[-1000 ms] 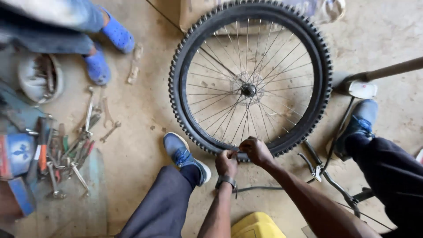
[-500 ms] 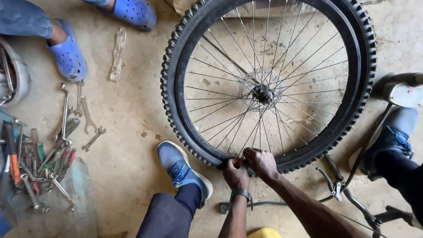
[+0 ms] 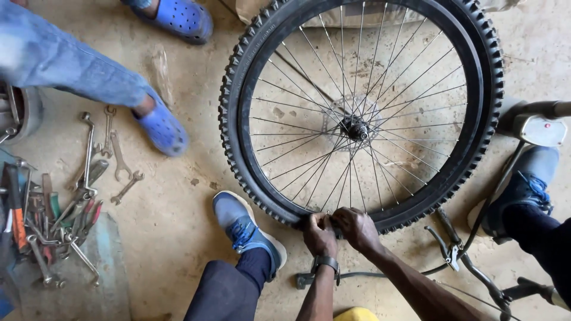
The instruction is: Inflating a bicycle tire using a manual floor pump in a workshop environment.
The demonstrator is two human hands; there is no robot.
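Observation:
A bicycle wheel [image 3: 357, 128] with a knobby black tyre [image 3: 233, 128] lies flat on the dirt floor, spokes and hub showing. My left hand [image 3: 319, 235], with a watch on its wrist, and my right hand [image 3: 357, 229] both press on the tyre's near edge, fingers curled over the rim. The two hands touch each other there. My blue shoe [image 3: 244, 229] rests just left of them.
A heap of spanners and pliers [image 3: 53, 208] lies at the left. Another person's legs in blue clogs [image 3: 160, 128] stand at the upper left. A floor pump [image 3: 529, 125] with its hose [image 3: 476, 238] is at the right, by my other blue shoe [image 3: 523, 187].
The view has drawn closer and shifted, so the wheel fills more of the frame. My hands stay on the tyre's near edge. The other person's clogs have stepped nearer the tools.

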